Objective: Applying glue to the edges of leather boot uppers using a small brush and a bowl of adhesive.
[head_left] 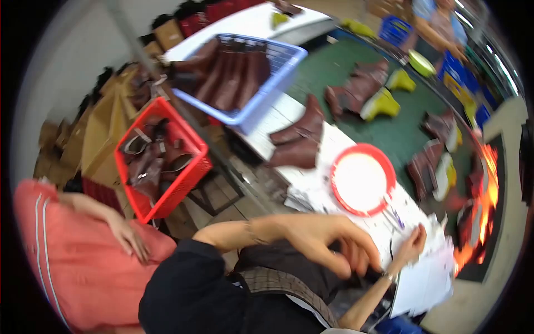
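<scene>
My left hand (328,239) hovers over my lap, loosely bent, thumb and index finger apart, with nothing visible between them. My right hand (410,247) is at the near edge of the white worktable, fingers curled together; what they hold, if anything, I cannot make out. Just beyond it, a slim purple-and-white tool (396,218) lies beside a round red basin (335,179) with a bright white inside. Left of the basin, a pair of burgundy boots (300,136) lies on the white table. A white sheet (425,284) is below my right hand.
A blue crate (283,61) of burgundy boots stands at the far left of the table. Burgundy pieces fill a red crate (203,161). More boots (361,89) and yellow-green pieces lie on a green conveyor (317,67). An orange glow (489,178) shows right. One person (89,250) is left, another (436,28) far right.
</scene>
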Action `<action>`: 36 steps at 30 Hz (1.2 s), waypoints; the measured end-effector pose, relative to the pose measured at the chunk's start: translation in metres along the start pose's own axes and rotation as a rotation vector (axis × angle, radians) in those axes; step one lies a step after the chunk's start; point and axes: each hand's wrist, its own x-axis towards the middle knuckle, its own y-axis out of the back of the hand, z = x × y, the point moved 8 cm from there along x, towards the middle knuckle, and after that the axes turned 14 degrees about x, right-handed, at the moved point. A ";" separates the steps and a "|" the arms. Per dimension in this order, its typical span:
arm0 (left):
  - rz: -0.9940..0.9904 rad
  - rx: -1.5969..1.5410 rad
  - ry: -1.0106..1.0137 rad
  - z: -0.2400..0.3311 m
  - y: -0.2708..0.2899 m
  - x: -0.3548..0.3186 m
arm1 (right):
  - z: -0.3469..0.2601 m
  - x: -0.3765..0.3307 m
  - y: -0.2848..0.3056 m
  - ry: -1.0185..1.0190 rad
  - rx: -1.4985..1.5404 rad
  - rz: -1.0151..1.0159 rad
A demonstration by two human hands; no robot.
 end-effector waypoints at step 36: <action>0.481 0.073 0.346 -0.111 0.108 0.000 | -0.141 -0.018 -0.104 0.390 -0.534 -0.445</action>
